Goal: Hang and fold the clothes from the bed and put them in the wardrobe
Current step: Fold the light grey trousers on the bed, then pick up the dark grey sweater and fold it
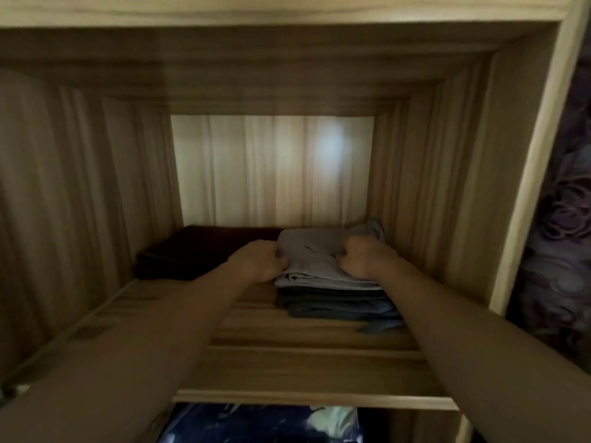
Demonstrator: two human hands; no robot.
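A folded light grey garment point(315, 260) lies on top of a stack of darker folded clothes point(335, 303) on a wooden wardrobe shelf point(303, 353), toward the right wall. My left hand point(259, 262) grips the grey garment's left edge with curled fingers. My right hand point(363, 259) grips its right side, knuckles up. Both forearms reach into the compartment. A dark folded garment point(198, 252) lies to the left of the stack, at the back of the shelf.
The compartment has wooden side walls point(447, 187) and a pale back panel point(271, 167). Below the shelf's front edge, blue and pale green fabric point(271, 423) shows in a lower compartment. A purple patterned surface point(563, 219) lies beyond the wardrobe's right frame.
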